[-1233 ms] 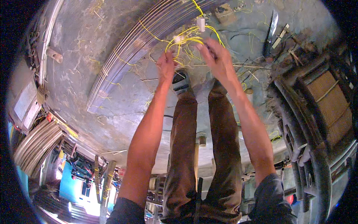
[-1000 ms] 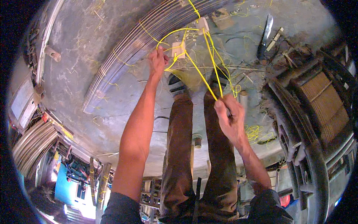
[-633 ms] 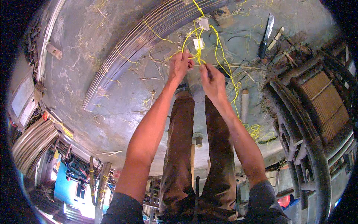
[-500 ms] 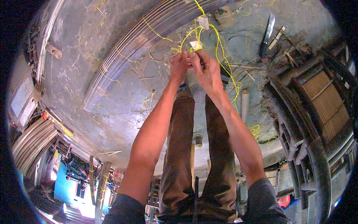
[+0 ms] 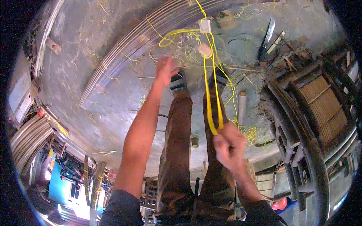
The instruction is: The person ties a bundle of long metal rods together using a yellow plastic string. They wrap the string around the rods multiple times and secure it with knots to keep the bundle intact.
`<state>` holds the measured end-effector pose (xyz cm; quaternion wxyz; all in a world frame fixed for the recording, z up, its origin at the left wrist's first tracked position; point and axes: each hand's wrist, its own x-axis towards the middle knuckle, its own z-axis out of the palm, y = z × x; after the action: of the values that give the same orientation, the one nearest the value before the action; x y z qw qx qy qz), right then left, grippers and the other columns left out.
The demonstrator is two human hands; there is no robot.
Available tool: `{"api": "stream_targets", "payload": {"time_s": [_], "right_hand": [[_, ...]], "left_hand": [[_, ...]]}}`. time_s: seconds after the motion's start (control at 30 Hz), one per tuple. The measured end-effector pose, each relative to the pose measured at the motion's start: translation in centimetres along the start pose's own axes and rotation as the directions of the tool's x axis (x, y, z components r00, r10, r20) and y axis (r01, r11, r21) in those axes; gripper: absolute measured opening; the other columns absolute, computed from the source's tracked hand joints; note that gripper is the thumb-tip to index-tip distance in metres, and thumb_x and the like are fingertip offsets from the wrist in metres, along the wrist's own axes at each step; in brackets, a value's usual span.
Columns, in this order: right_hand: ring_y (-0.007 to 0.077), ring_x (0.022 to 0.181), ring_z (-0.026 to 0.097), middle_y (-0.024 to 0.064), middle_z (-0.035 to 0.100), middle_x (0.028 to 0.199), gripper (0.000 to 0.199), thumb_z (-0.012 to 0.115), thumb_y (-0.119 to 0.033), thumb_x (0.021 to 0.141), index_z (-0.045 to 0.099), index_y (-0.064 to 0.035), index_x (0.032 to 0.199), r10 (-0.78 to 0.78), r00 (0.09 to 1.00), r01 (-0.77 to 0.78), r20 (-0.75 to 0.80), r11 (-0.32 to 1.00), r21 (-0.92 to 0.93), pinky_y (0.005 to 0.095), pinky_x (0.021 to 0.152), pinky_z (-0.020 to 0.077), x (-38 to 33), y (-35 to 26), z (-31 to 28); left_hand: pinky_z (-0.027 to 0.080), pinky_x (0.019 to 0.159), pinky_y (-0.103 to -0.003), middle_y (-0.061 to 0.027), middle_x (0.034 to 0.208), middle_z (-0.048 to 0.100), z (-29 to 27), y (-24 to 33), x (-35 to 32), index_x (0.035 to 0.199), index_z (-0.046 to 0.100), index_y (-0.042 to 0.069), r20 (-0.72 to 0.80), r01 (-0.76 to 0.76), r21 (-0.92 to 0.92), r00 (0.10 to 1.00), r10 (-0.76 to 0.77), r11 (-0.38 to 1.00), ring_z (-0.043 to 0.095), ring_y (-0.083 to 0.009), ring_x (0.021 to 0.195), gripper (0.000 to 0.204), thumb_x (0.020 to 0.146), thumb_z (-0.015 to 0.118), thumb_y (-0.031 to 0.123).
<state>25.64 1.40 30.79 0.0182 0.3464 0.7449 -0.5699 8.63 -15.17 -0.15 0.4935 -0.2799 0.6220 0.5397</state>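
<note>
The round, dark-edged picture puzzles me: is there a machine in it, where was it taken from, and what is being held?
No machine is doing the work; these are a person's bare hands. A wide fisheye camera on their head looks down past brown trousers, so straight edges bend near the rim. The right hand grips doubled bright yellow cord, which stretches up to a small pale block. The left hand is blurred, with no cord visible in it. On the grey, rough floor lie a bundle of long, thin, brownish strips, a dark-handled knife with a silvery blade, and a loose yellow tangle of cord.
</note>
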Motion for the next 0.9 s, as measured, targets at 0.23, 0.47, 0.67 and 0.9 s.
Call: {"api": "stream_targets", "payload": {"time_s": [0.23, 0.47, 0.67, 0.9], "right_hand": [[0.0360, 0.071, 0.059, 0.0143, 0.058, 0.074, 0.011, 0.064, -0.015, 0.079, 0.059, -0.0051, 0.081, 0.159, 0.952, -0.136, 0.263, 0.985, -0.102, 0.0443, 0.063, 0.0474, -6.0, -0.2, 7.4], [0.0366, 0.069, 0.062, 0.0162, 0.063, 0.077, 0.014, 0.063, -0.019, 0.082, 0.061, -0.0051, 0.085, 0.144, 0.940, -0.101, 0.311, 0.983, -0.150, 0.0452, 0.058, 0.0506, -17.0, -3.0, 8.4], [0.0360, 0.073, 0.063, 0.0163, 0.065, 0.080, 0.012, 0.064, -0.018, 0.084, 0.065, -0.0061, 0.083, 0.110, 0.849, 0.055, 0.517, 0.954, -0.294, 0.0445, 0.060, 0.0506, -19.1, -0.2, 6.9], [0.0390, 0.085, 0.057, 0.0180, 0.058, 0.086, 0.016, 0.063, -0.024, 0.086, 0.063, -0.0124, 0.097, 0.073, 0.904, 0.247, 0.422, 0.715, -0.654, 0.0472, 0.072, 0.0474, -17.1, 3.7, 0.8]], "left_hand": [[0.047, 0.085, -0.040, -0.0123, 0.113, 0.057, 1.7, 0.7, -16.7, 0.128, 0.044, 0.008, 0.461, 0.507, -0.159, 0.797, -0.391, 0.847, 0.057, -0.0236, 0.099, 0.062, 0.090, 0.051, 0.056], [0.041, 0.050, -0.025, -0.0010, 0.073, 0.053, -6.4, -2.3, -25.5, 0.089, 0.052, 0.012, 0.083, 0.290, -0.642, 0.947, -0.311, 0.710, 0.051, -0.0114, 0.061, 0.021, 0.091, 0.061, 0.030], [0.028, 0.043, -0.023, 0.0060, 0.059, 0.038, -13.3, -1.7, -32.1, 0.082, 0.049, 0.013, -0.255, -0.043, -0.549, 0.960, -0.118, 0.835, 0.032, -0.0050, 0.048, 0.023, 0.092, 0.060, 0.030], [0.027, 0.043, -0.023, 0.0067, 0.060, 0.036, -16.2, -1.4, -36.3, 0.084, 0.051, 0.014, -0.410, -0.300, -0.688, 0.912, -0.013, 0.661, 0.031, -0.0053, 0.049, 0.020, 0.093, 0.060, 0.029]]}}
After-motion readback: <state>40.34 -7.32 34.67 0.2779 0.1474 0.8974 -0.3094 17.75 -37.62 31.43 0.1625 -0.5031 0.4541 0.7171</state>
